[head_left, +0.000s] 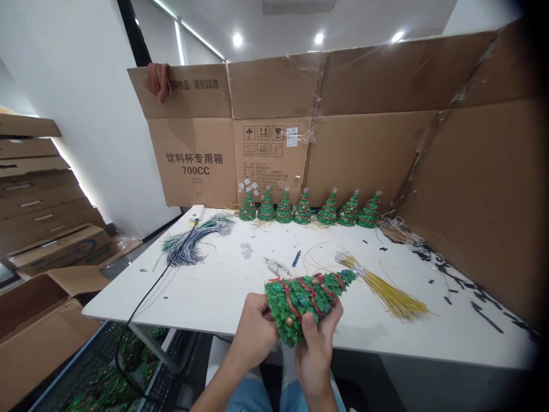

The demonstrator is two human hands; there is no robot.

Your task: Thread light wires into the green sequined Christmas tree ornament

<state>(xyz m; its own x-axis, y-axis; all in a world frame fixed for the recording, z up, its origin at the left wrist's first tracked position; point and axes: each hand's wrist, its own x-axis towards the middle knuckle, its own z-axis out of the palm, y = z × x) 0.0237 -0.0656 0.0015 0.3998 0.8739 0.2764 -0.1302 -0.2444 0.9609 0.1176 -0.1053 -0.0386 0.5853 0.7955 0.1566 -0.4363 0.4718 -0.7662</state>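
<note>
Seven standing trees (302, 209) lined the far edge of the worktop (206, 297); at the near edge, one held tree (300, 303), one left hand (256, 333), one right hand (316, 356). One yellow wire heap (392, 290) lay toward the right edge, one blue-green wire heap (189, 247) toward the far left corner.

There is one view, taken from the person's head and facing forward and down. The left hand (256, 331) and right hand (315, 357) are close to the lens, at bottom centre; the white table (206, 294) is below, the cardboard partition (364, 154) farther, the ceiling (278, 31) on top. The dark right edge is perhaps lens border.
</note>
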